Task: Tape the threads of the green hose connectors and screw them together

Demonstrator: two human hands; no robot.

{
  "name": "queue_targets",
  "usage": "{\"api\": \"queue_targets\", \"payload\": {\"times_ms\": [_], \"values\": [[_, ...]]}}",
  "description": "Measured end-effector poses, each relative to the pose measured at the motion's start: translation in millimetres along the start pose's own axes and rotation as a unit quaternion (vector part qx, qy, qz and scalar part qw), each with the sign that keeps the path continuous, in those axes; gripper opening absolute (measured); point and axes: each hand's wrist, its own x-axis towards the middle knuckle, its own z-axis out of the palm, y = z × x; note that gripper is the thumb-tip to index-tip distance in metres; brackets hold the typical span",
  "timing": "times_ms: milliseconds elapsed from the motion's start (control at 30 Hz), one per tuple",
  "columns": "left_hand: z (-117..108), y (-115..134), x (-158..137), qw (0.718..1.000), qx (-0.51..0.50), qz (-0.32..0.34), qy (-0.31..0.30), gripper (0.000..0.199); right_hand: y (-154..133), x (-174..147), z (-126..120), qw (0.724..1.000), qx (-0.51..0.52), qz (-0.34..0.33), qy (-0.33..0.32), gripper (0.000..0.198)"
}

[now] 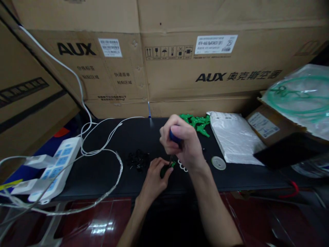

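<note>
My right hand (pixel 189 145) is closed around the blue handle of a screwdriver (pixel 175 137), held upright with its thin shaft pointing down. The shaft reaches a small green part (pixel 173 164) on the black table. My left hand (pixel 156 175) pinches that green part between thumb and fingers, and partly hides it. Small black parts (pixel 138 159) lie in a loose pile left of my left hand. White ring-shaped pieces (pixel 181 166) sit just right of the green part, partly behind my right wrist. Several more green parts (pixel 200 122) are heaped behind my right hand.
A round, pale lid-like disc (pixel 218 163) lies beside a white plastic package (pixel 233 137). Coiled green tubing (pixel 298 97) in clear plastic rests on a carton at right. At left are a power strip (pixel 60 164) and looping white cables (pixel 110 137). Large cardboard boxes (pixel 169 82) stand behind.
</note>
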Motion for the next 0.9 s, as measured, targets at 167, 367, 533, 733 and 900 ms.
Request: {"api": "queue_targets", "payload": {"times_ms": [167,367,533,733,900], "values": [[-4.8,6.7,2.4,1.000,-0.013,-0.011,-0.015,0.012,-10.2,12.7,-13.8,0.983,0.064,0.103,-0.139,0.011],[-5.3,8.3,1.8,0.999,-0.024,-0.020,-0.016,0.016,-4.9,-8.1,4.1,0.993,-0.047,-0.019,0.106,0.026],[-4.5,4.5,1.2,0.999,-0.032,-0.023,-0.015,0.018,3.0,-8.4,-8.4,0.991,0.088,-0.003,-0.100,0.019],[-8.6,8.9,3.8,0.998,-0.046,-0.033,-0.036,0.016,0.6,-8.5,-14.8,0.997,0.023,-0.050,-0.049,0.011],[-8.0,8.0,3.4,0.997,-0.049,-0.040,-0.036,0.016,-3.0,-8.6,-12.0,0.997,0.044,0.000,-0.071,0.031]]}}
